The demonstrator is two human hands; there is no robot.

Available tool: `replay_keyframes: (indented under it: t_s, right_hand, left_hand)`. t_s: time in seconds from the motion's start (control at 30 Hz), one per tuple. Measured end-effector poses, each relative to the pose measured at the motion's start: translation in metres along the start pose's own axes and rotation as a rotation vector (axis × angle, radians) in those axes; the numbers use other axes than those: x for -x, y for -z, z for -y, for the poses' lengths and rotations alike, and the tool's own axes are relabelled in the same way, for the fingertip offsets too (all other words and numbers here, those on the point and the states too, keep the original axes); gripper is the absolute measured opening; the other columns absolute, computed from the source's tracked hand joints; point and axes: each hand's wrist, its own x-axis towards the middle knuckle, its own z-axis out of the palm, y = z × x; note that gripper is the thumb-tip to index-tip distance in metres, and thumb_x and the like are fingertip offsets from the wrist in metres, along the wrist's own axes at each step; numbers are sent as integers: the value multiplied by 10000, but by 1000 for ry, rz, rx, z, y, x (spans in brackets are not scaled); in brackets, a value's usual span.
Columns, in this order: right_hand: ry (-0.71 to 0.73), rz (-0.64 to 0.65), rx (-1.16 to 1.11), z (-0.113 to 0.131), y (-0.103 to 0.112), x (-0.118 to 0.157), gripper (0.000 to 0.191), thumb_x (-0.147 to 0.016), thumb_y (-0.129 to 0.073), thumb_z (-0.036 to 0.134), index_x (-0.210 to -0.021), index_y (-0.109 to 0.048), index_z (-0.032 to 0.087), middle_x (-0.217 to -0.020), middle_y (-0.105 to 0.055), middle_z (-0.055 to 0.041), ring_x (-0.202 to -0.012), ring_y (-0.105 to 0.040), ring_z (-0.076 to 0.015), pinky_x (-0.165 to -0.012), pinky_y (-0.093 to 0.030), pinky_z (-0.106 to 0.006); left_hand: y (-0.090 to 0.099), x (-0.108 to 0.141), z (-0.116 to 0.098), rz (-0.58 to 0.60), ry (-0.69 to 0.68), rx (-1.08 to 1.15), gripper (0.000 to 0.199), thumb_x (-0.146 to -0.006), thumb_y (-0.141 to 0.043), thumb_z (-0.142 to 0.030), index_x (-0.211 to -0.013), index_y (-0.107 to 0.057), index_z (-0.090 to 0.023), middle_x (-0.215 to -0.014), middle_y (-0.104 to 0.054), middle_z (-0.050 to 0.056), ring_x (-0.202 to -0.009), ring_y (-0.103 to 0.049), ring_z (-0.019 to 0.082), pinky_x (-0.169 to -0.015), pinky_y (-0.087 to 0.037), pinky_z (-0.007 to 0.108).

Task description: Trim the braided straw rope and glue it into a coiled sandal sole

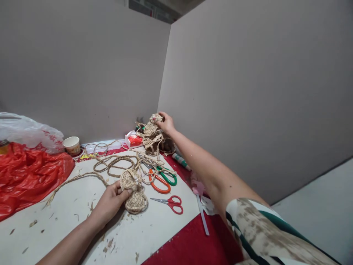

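My left hand (pixel 109 202) is closed on the edge of a coiled straw-braid piece (pixel 136 203), two round coils joined like a figure eight, just above the white board. Stretched out to the far corner, my right hand (pixel 167 126) grips the top of a bundle of braided straw (pixel 151 129). Its fingertips are partly hidden behind the straw. Loose straw cord (pixel 118 159) winds across the board between my hands. Small red-handled scissors (pixel 175 204) lie right of the coiled piece. Behind them are orange-handled scissors (pixel 160 184) and green-handled scissors (pixel 168 177), partly under the cord.
Grey partitions (pixel 234 73) meet at the far corner. A red plastic bag (pixel 35 176), a clear bag (pixel 33 132) and a paper cup (pixel 72 145) stand left. A red-and-white packet (pixel 134 140) is beside the bundle. Straw scraps litter the white board (pixel 71 228) over red cloth (pixel 176 243).
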Motion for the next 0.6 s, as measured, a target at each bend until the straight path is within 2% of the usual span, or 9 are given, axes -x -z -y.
replay_keyframes:
  t_s: [0.07,0.13,0.3,0.47,0.6]
  right_hand:
    - [82,-70,-56,-1,2,3,510,-878,-560,125,-1377,-485,198,-1370,-561,-96,-1201,-562,-211,-1022,-461,-391]
    - [148,-121,-97,-1,5,5,614,-827,-512,76,-1422,-448,211,-1404,-547,-83,-1251,-530,-191,-1053,-431,-352]
    - [236,-187,-149,-1,9,5,639,-833,-471,141,-1463,-397,221,-1461,-488,-82,-1301,-487,-203,-1049,-422,-382]
    - [278,-156,-167,-1,5,1,702,-799,-528,141,-1477,-370,227,-1446,-503,-81,-1242,-523,-212,-1035,-425,-370]
    - [249,-73,-152,-1,2,0,720,-756,-591,165,-1453,-410,158,-1268,-631,-109,-1067,-610,-214,-988,-452,-351]
  left_hand:
    - [1,0,1,10,-2,-2,420,-705,-791,-359,-1054,-704,-143,-879,-774,93,-724,-689,189,-701,-510,265]
    - [1,0,0,20,-1,1,405,-701,-795,-334,-1051,-709,-151,-864,-773,86,-720,-688,192,-696,-509,267]
    - [-2,3,-5,16,-3,-9,348,-712,-790,-308,-1017,-718,-157,-884,-769,85,-706,-678,178,-698,-505,261]
    - [-2,2,-4,27,20,-6,372,-709,-794,-332,-1022,-706,-152,-911,-765,90,-744,-689,199,-728,-512,285]
    - [0,1,-2,34,14,-22,379,-740,-772,-342,-1059,-695,-153,-954,-761,98,-775,-689,196,-732,-507,276]
